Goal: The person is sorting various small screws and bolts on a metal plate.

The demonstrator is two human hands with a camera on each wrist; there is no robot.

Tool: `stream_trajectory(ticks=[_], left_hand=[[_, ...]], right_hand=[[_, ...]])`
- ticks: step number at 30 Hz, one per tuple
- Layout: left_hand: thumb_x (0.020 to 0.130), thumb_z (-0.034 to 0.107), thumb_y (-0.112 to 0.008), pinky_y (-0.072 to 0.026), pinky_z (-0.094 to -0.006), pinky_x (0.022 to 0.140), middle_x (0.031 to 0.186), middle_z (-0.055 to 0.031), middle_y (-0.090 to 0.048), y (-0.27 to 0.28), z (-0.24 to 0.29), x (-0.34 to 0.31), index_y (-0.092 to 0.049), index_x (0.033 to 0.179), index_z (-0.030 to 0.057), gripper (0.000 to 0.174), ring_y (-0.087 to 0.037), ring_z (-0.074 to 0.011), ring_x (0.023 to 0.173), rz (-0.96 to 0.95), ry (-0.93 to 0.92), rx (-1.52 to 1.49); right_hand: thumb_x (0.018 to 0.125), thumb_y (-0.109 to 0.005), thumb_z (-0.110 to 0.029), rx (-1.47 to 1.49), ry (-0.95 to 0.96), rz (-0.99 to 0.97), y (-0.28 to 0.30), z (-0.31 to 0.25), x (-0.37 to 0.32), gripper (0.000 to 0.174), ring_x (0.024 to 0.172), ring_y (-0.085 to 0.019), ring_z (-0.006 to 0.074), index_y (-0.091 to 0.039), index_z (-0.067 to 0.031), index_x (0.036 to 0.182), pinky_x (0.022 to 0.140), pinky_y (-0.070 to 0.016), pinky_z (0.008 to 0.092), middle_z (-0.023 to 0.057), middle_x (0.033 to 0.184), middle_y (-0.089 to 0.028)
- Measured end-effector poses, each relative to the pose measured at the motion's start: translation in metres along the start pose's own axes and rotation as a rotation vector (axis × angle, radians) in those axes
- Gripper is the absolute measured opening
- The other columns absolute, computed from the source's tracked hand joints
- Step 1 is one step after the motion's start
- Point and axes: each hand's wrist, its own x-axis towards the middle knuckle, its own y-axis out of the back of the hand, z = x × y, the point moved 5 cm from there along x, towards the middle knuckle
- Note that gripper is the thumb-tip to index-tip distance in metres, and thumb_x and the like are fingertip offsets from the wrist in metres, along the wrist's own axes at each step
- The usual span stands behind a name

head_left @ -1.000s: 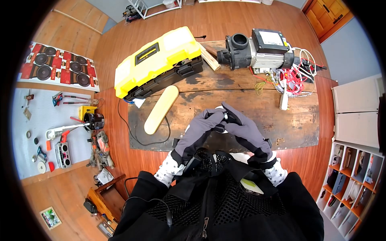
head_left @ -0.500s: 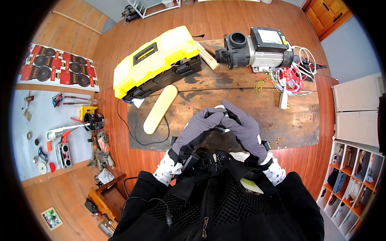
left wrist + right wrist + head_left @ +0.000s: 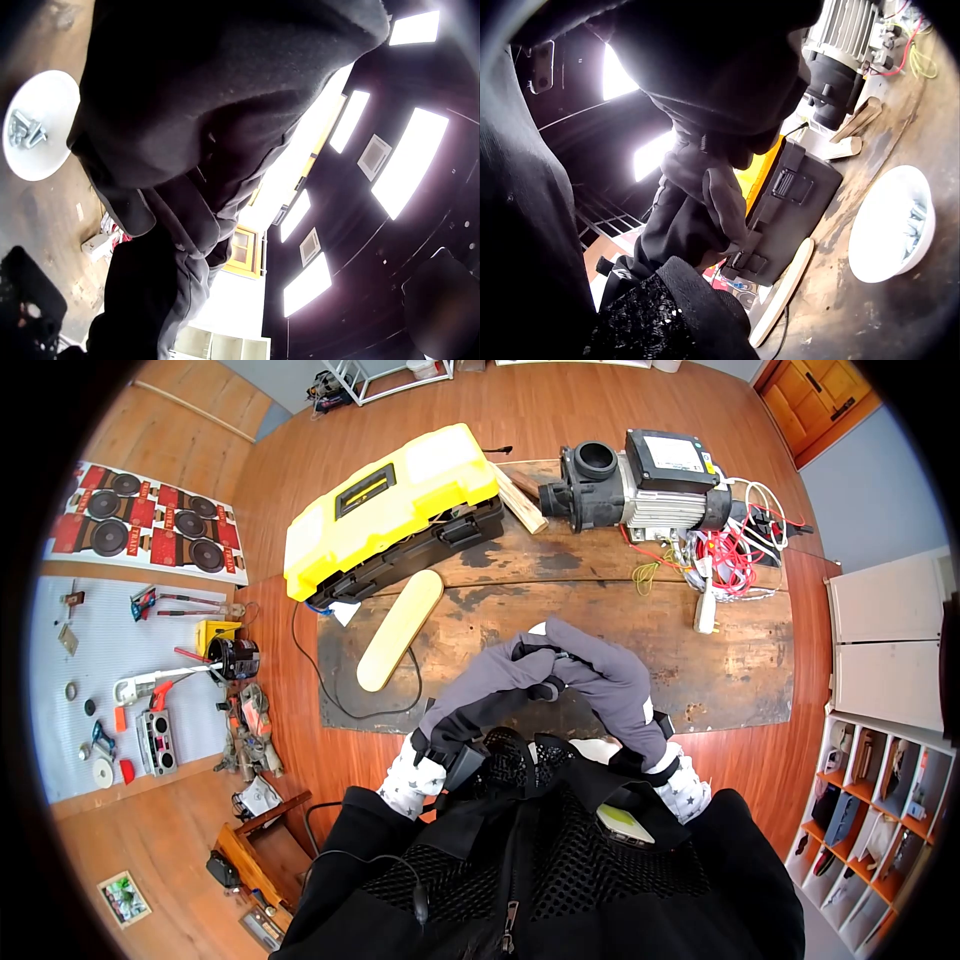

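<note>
In the head view my gloved left hand (image 3: pixel 500 672) and gloved right hand (image 3: pixel 612 678) meet at the fingertips over the table's near edge. Both have bent fingers, and the right fingers lie across the left ones. Whatever is between the fingertips is hidden, so I cannot tell what they hold. A white bowl (image 3: pixel 874 225) stands on the table below the hands, mostly covered by them in the head view. Several silver bolts (image 3: pixel 27 130) lie in it. Dark gloves fill much of both wrist views.
The yellow-lidded toolbox (image 3: pixel 400 500) stands at the back left, with a pale rounded board (image 3: pixel 400 632) and a black cable in front of it. At the back right are an electric pump (image 3: pixel 650 485), tangled wires (image 3: pixel 730 560) and a white plug (image 3: pixel 706 610). Wood pieces (image 3: pixel 522 505) lie between.
My right fingers have tilted down and over the left fingertips, and both hands have turned slightly against each other. The light spot between the fingers is now covered. Objects on the table stay put.
</note>
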Motion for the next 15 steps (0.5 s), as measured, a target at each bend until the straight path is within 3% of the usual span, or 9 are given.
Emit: stream_trajectory(ticks=[5,11,13,15], left_hand=[[0.104,0.026,-0.053,-0.0476,-0.0243,0.072,0.093,-0.0016,-0.062,-0.003,-0.004,0.003,-0.058,0.117,0.0016,0.028,-0.054,-0.0076,0.079,-0.02,-0.012,0.092],[0.102,0.025,-0.062,-0.0495,-0.0243,0.077,0.098,-0.0025,-0.066,-0.008,-0.016,0.005,-0.059,0.119,0.0003,0.03,-0.059,-0.0089,0.084,0.11,-0.021,-0.119],[0.1,0.023,-0.067,-0.0505,-0.0247,0.079,0.1,-0.0031,-0.069,-0.005,-0.021,0.01,-0.061,0.119,-0.0003,0.031,-0.061,-0.0102,0.085,0.098,-0.241,-0.214],[0.099,0.021,-0.067,-0.0508,-0.025,0.078,0.099,-0.0031,-0.069,-0.006,-0.015,0.005,-0.063,0.118,0.0001,0.029,-0.062,-0.0104,0.083,0.147,-0.272,-0.143]], right_hand=[[0.09,-0.071,0.0,-0.021,0.01,-0.032,0.002,0.001,0.001,0.044,0.089,-0.066,0.0101,-0.066,-0.0083,0.133,0.079,-0.0509,0.0262,0.0073,0.102,-0.074],[0.091,-0.068,-0.001,-0.01,0.032,-0.038,0.003,-0.013,0.005,0.038,0.087,-0.069,0.0151,-0.067,-0.0066,0.129,0.078,-0.0524,0.0274,0.009,0.107,-0.074],[0.091,-0.069,-0.003,-0.017,0.029,-0.041,0.003,-0.014,0.005,0.037,0.087,-0.07,0.0172,-0.067,-0.0064,0.129,0.078,-0.0532,0.0283,0.0097,0.108,-0.075],[0.091,-0.071,-0.008,-0.102,0.026,-0.031,0.004,-0.009,0.004,0.036,0.087,-0.072,0.0222,-0.068,-0.0059,0.126,0.079,-0.0549,0.0315,0.0121,0.105,-0.075]])
